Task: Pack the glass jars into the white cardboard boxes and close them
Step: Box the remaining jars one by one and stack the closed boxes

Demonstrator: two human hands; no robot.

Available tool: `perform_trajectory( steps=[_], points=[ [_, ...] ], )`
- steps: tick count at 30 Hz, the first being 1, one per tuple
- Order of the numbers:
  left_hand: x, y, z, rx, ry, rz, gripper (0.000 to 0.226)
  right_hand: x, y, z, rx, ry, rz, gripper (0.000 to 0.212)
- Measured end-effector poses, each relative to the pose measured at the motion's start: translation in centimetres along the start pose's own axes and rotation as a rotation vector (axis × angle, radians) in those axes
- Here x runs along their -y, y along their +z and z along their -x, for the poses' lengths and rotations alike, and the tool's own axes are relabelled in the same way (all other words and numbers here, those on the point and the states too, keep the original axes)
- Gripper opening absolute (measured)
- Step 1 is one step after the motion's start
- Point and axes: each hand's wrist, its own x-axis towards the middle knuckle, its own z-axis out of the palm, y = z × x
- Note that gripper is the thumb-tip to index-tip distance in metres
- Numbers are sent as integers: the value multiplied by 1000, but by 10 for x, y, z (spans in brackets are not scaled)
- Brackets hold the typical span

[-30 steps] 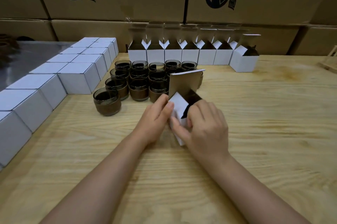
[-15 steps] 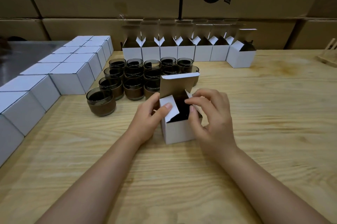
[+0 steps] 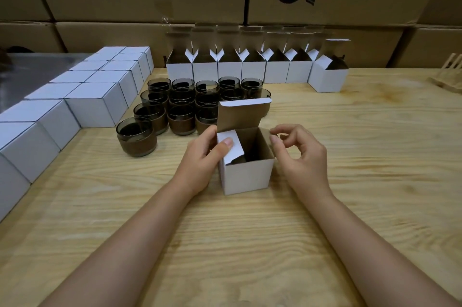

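The white cardboard box [image 3: 247, 176] is stood upright on the grained wooden worktop [image 3: 250, 244], just before the smoked glass jars [image 3: 180, 119], its brown-lined lid [image 3: 240, 116] raised. It is steadied by the left hand [image 3: 200, 159], whose grip is clamped on its left wall so the side flap [image 3: 231, 147] is folded inward; the right hand [image 3: 302, 156] is held alongside, grip apart and empty.

1. I see one white open box [image 3: 247, 176] upright at frame centre, with its lid flap raised and its left flap folded inward.
2. Dark, brown-banded glass jars [image 3: 180, 119] cluster just behind it.
3. Open-topped boxes [image 3: 252, 71] line the top, and closed boxes [image 3: 97, 104] run down the left.
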Motion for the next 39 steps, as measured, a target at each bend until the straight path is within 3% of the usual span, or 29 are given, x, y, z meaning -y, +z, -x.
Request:
perform_trajectory(
  steps=[5, 9, 14, 17, 21, 26, 32, 35, 39],
  points=[
    [-14, 12, 4, -41, -43, -63, 57, -1, 1, -1, -30, -52, 26, 28],
    [-20, 13, 9, -57, 33, -80, 73, 0, 3, -1, -42, -80, 51, 23],
    [-18, 9, 16, -149, 153, -139, 70, 5, 3, 0, 11, -127, 45, 13],
    [-15, 9, 17, -225, 210, -8, 57, 7, 2, 1, 80, -119, 14, 8],
    [-6, 5, 16, -350, 221, 147, 33, 8, 2, -1, 198, -12, -43, 29],
    [-1, -2, 16, -241, 273, 56, 57, 7, 1, -2, 436, 101, -205, 56],
    [-5, -5, 18, -145, 172, 9, 54, 6, 1, -3, 516, 164, -212, 60],
    [-8, -6, 21, -103, 179, -105, 57, 10, -3, -5, 554, 173, -139, 60],
    [-9, -6, 22, -122, 209, -128, 66, 23, -18, -20, 732, 241, 70, 62]
  ],
)
